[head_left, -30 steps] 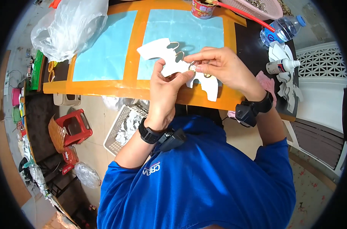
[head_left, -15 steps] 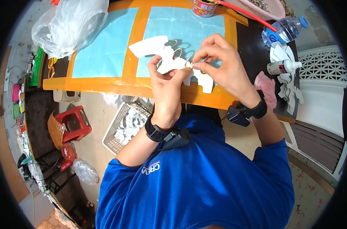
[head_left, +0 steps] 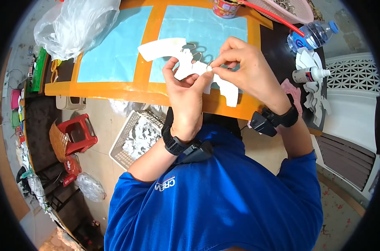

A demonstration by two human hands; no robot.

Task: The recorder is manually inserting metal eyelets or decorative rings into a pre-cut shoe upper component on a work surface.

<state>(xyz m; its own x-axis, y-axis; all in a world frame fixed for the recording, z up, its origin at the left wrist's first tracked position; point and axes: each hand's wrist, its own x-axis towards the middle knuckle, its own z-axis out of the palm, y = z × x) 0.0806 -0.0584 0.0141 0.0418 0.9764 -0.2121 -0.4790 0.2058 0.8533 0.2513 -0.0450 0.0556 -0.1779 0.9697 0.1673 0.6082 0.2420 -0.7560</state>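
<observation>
White shaped piece (head_left: 160, 49) is, in the head view, above the table (head_left: 110, 88). Left hand (head_left: 185, 94) holds it between thumb and fingers; right hand (head_left: 252, 71) pinches narrowly at its edge — the exact spot is hidden by the fingertips. Lettering (head_left: 165, 183) marks the blue shirt (head_left: 223, 196); clear bottle (head_left: 321, 34) and white bottle (head_left: 309, 75) carry printing. Pink basket (head_left: 303, 16) is cut off — its contents are hard to make out.

Left grip (head_left: 187, 93) and right grip (head_left: 252, 70) pinch close together.
</observation>
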